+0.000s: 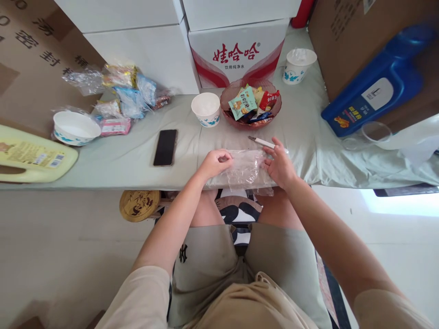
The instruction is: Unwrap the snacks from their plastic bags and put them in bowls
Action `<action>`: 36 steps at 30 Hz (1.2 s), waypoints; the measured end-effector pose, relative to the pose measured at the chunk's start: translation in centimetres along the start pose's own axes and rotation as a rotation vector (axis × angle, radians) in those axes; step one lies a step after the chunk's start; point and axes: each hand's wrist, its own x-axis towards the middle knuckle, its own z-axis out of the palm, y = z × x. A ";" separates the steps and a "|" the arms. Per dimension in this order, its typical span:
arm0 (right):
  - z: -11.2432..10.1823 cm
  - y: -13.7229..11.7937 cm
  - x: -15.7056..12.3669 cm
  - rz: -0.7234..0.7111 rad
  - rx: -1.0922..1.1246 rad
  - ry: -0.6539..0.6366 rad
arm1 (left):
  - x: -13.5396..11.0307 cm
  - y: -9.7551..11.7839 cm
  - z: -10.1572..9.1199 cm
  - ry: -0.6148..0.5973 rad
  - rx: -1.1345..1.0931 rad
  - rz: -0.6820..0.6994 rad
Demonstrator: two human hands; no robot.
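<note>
Low table draped in a pale grey-green cloth [137,169], pushed against stacked white cartons; the middle white carton with red lettering [236,50] stands behind. Brown cardboard to either side, pale tiled floor below.

On the cloth:
- black smartphone [165,147], lying flat, left of centre
- white paper cup with blue print [206,108]
- pink ribbed glass bowl [224,103], filled with wrapped snacks
- slim white pen [262,142], just beyond the right hand
- blue plastic jug [377,87], on its side, far right
- yellow plastic jug [30,155], on its side, far left

Clear crumpled plastic bag [245,171] lies flat at the table's near edge, straight in front of the seated person. It is wrinkled and see-through, and its lower margin hangs slightly over the edge.

The left hand [214,162] is curled, with thumb and forefinger pinching the bag's left end. The right hand [279,164] rests on the bag's right end, fingers loosely spread and laid on the film. The bag stretches between the two hands.
</note>
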 end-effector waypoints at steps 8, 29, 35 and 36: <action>1.7 -2.0 0.1 0.083 0.003 -0.119 | -0.6 0.3 -0.2 0.130 -0.381 0.014; 3.4 -2.1 -1.9 0.180 0.171 -0.248 | -2.8 -0.1 0.1 0.029 -0.534 -0.379; 3.0 -1.7 -2.2 0.225 0.371 -0.253 | -3.1 -0.7 -0.5 0.067 -0.771 -0.274; 2.8 -1.5 -2.1 0.236 0.384 -0.257 | -3.1 -0.7 -0.7 0.087 -0.807 -0.253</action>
